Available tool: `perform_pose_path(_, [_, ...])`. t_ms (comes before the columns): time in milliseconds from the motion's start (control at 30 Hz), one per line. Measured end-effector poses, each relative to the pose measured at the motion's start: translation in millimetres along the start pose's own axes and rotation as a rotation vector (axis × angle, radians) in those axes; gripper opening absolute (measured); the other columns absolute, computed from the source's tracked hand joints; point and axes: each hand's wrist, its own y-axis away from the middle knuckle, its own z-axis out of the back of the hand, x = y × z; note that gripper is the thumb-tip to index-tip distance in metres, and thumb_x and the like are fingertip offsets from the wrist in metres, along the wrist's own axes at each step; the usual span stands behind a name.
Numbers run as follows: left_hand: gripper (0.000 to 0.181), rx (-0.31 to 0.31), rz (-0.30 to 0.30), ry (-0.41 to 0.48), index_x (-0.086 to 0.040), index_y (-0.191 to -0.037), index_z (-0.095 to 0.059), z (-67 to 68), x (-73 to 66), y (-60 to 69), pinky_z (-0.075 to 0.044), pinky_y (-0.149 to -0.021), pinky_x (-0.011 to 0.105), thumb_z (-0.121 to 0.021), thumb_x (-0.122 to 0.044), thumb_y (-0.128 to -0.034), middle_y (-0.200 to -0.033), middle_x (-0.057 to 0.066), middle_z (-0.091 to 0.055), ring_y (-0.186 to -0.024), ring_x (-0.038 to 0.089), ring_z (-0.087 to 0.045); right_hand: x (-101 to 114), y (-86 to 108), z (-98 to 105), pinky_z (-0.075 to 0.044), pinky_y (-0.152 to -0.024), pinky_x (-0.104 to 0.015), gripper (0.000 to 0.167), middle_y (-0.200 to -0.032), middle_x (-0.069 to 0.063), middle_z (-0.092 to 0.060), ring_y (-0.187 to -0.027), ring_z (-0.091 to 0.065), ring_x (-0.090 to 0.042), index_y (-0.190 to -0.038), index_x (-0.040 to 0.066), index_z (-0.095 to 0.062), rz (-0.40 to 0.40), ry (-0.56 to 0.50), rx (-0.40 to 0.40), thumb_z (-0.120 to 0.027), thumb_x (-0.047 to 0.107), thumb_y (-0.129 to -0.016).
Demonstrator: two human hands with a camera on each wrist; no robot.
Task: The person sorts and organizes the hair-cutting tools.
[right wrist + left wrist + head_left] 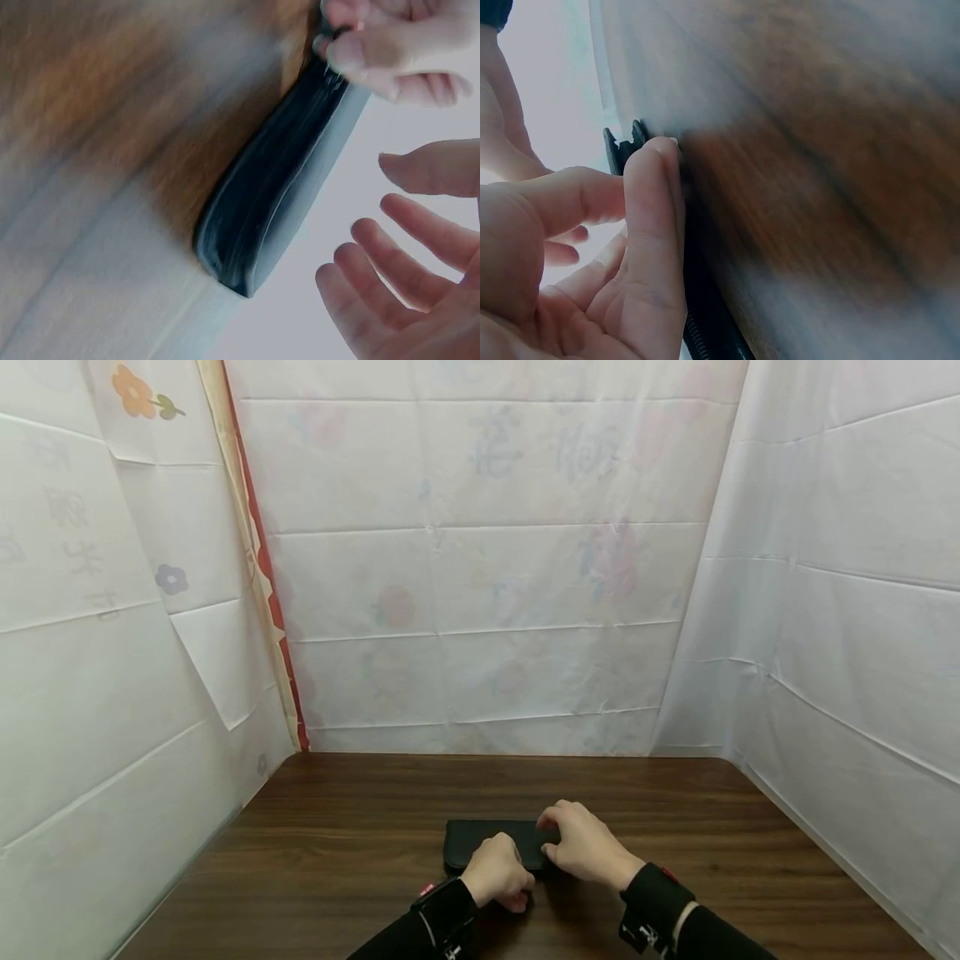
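A black zippered case point(480, 835) lies flat on the wooden table. My left hand point(497, 870) is at its near edge, thumb and forefinger pinching a small part of the zipper that the fingers mostly hide. Zipper teeth show along the black case point(697, 334) below those fingers in the left wrist view. Over the right end of the case hovers my right hand point(581, 843). Its fingers point(375, 259) are loosely spread in the right wrist view, apart from the case point(259, 187) and holding nothing. That view also shows the left hand point(405, 45) pinching at the case's edge.
The brown wooden table point(352, 802) extends around the case. White printed sheets hang as a back wall point(480, 577), a left wall point(112, 693) and a right wall point(847, 652). Black bands point(656, 902) circle both wrists.
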Motion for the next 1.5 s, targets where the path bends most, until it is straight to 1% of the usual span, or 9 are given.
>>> perform_pose_path(233, [0.024, 0.007, -0.004, -0.002, -0.001, -0.060, -0.068, -1.0, 0.5, -1.0, -0.054, -0.046, 0.027, -0.075, 0.007, -0.0808, -0.050, 0.008, -0.064, -0.042, 0.015, -0.064, -16.6, -6.9, -2.5, -0.047, -0.096, -0.055, 0.053, -0.130, -0.012, -0.056, -0.123, -0.049, -0.038, -0.132, 0.002, -0.063, -0.008, 0.001, 0.034, -0.082, 0.016, -0.085])
perform_pose_path(400, [0.025, 0.001, -0.017, -0.013, -0.001, -0.059, -0.068, -0.5, -0.2, -0.3, -0.054, -0.046, 0.026, -0.075, 0.006, -0.0806, -0.049, 0.007, -0.064, -0.041, 0.015, -0.064, -25.1, -8.4, -2.9, -0.039, -0.104, -0.063, 0.085, -0.153, -0.025, -0.038, -0.140, -0.033, -0.047, -0.149, 0.000, -0.047, -0.024, -0.055, 0.158, -0.088, 0.028, -0.080])
perform_pose_path(500, [0.025, -0.004, -0.016, -0.021, -0.001, -0.058, -0.067, -0.4, -0.5, 0.0, -0.054, -0.047, 0.026, -0.075, 0.007, -0.0800, -0.049, 0.007, -0.063, -0.041, 0.015, -0.064, -28.3, -9.0, -3.0, -0.036, -0.106, -0.066, 0.099, -0.160, -0.028, -0.025, -0.145, -0.024, -0.051, -0.154, 0.001, -0.039, -0.040, -0.082, 0.229, -0.090, 0.033, -0.076])
perform_pose_path(567, [0.025, -0.005, -0.019, -0.024, -0.001, -0.058, -0.067, -0.2, -0.3, 0.3, -0.054, -0.047, 0.027, -0.074, 0.007, -0.0799, -0.049, 0.007, -0.063, -0.041, 0.015, -0.064, -29.9, -9.8, -4.2, -0.034, -0.107, -0.066, 0.103, -0.161, -0.028, -0.022, -0.147, -0.021, -0.051, -0.156, 0.001, -0.037, -0.049, -0.083, 0.261, -0.092, 0.034, -0.075])
perform_pose_path(667, [0.025, -0.002, -0.027, -0.031, -0.002, -0.058, -0.067, -0.3, 0.6, 0.6, -0.054, -0.047, 0.026, -0.074, 0.007, -0.0802, -0.049, 0.005, -0.063, -0.041, 0.014, -0.064, -32.0, -11.0, -7.3, -0.034, -0.109, -0.064, 0.105, -0.160, -0.027, -0.027, -0.146, -0.024, -0.049, -0.156, 0.002, -0.036, -0.047, -0.048, 0.291, -0.092, 0.036, -0.074])
perform_pose_path(733, [0.026, -0.002, -0.030, -0.038, -0.003, -0.058, -0.067, -0.6, 1.3, 0.7, -0.054, -0.046, 0.025, -0.073, 0.007, -0.0803, -0.048, 0.005, -0.063, -0.041, 0.013, -0.064, -33.0, -11.8, -9.2, -0.036, -0.108, -0.061, 0.103, -0.156, -0.024, -0.035, -0.143, -0.030, -0.047, -0.155, 0.001, -0.038, -0.039, -0.019, 0.299, -0.092, 0.036, -0.074])
perform_pose_path(900, [0.026, -0.015, -0.036, -0.057, -0.003, -0.058, -0.066, -1.3, 1.3, 0.6, -0.053, -0.045, 0.024, -0.072, 0.008, -0.0807, -0.047, 0.004, -0.062, -0.041, 0.013, -0.063, -35.9, -14.3, -10.3, -0.042, -0.102, -0.054, 0.095, -0.141, -0.013, -0.050, -0.129, -0.044, -0.037, -0.151, 0.002, -0.045, -0.020, 0.015, 0.271, -0.091, 0.033, -0.074])
perform_pose_path(1167, [0.027, -0.031, -0.048, -0.082, -0.004, -0.057, -0.065, -2.0, 1.4, 0.7, -0.052, -0.044, 0.024, -0.072, 0.007, -0.0806, -0.046, 0.003, -0.061, -0.040, 0.013, -0.063, -43.3, -16.3, -10.5, -0.043, -0.099, -0.053, 0.092, -0.144, -0.011, -0.050, -0.129, -0.045, -0.034, -0.150, 0.004, -0.048, -0.018, -0.002, 0.262, -0.088, 0.034, -0.073])
perform_pose_path(1500, [0.028, -0.043, -0.068, -0.104, -0.006, -0.057, -0.064, 1.4, 3.2, 1.5, -0.053, -0.046, 0.024, -0.073, 0.006, -0.0800, -0.044, 0.001, -0.060, -0.038, 0.011, -0.061, -42.6, -17.8, -9.7, -0.044, -0.095, -0.050, 0.093, -0.140, -0.010, -0.052, -0.124, -0.047, -0.032, -0.148, 0.005, -0.049, -0.022, -0.022, 0.256, -0.089, 0.034, -0.070])
